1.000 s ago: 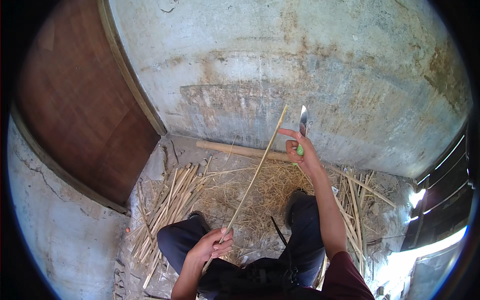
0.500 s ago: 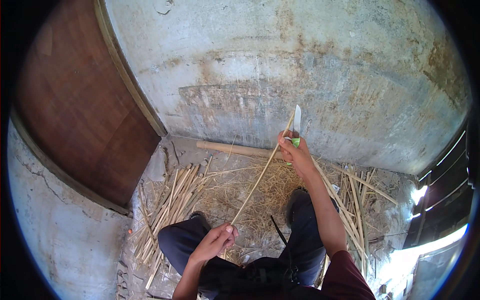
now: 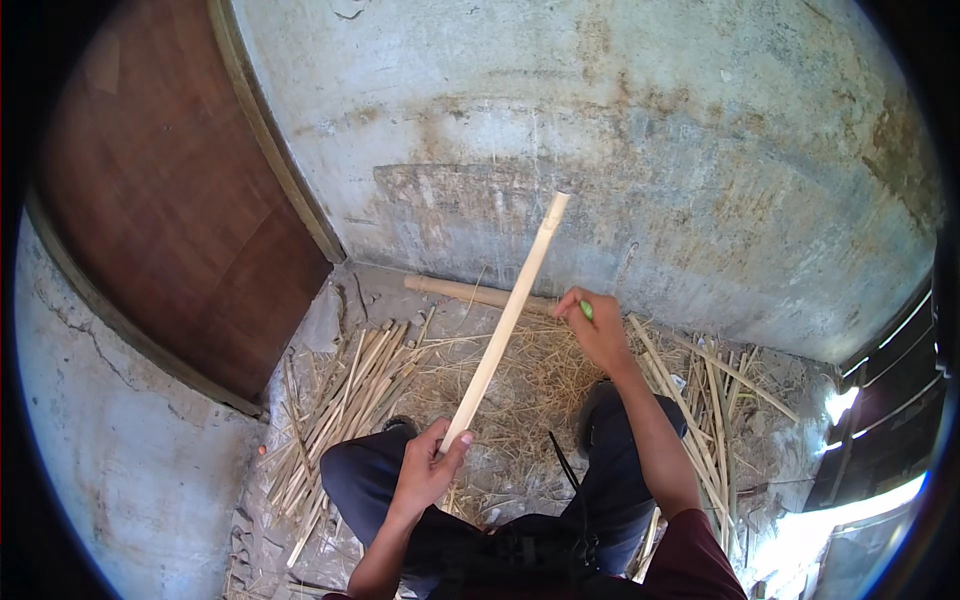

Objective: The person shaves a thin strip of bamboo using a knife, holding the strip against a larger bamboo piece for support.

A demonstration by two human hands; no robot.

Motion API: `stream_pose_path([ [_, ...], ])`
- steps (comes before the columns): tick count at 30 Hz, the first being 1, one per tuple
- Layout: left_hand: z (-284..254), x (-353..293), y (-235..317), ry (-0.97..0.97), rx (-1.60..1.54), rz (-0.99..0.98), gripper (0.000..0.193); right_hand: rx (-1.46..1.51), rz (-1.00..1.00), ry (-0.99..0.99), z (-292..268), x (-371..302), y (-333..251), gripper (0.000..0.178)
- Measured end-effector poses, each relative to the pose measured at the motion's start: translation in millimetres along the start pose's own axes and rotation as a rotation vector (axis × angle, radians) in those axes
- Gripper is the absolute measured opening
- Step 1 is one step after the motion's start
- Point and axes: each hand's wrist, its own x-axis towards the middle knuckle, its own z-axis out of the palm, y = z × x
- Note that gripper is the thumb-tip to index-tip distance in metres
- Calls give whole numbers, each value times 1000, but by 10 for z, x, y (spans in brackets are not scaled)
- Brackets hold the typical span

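Note:
My left hand (image 3: 424,478) is closed around the lower end of a bamboo strip (image 3: 507,322), which slants up and to the right with its pale, broad face showing. The strip's upper end stands free in front of the wall. To the right of the strip, my right hand (image 3: 603,338) grips a knife, whose green handle (image 3: 587,310) peeks out between the fingers. The blade cannot be seen from here. A small gap separates my right hand from the strip.
A pile of split bamboo strips (image 3: 342,400) lies by my left leg, another bundle (image 3: 715,405) by my right. Shavings (image 3: 545,375) litter the ground between my feet. A thick bamboo pole (image 3: 470,292) rests along the stained wall (image 3: 700,180). A brown door panel (image 3: 180,200) stands left.
The strip has been turned, so its broad face shows instead of its narrow edge. My right hand has come off it, and the knife blade has gone out of sight.

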Motion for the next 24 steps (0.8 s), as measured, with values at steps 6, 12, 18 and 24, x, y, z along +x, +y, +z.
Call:
stream_pose_path([
  [6, 177, 75, 186, 54, 161, 99, 26, -350, -357, -10, 506, -207, -133, 5],
  [12, 261, 84, 305, 153, 244, 141, 27, -386, -392, -20, 698, -344, -192, 14],
  [18, 315, 20, 367, 183, 297, 157, 27, -395, -371, 15, 715, -357, -229, 15],
  [24, 333, 20, 323, 195, 302, 178, 28, -438, -347, 110, 761, -337, -225, 12],
])
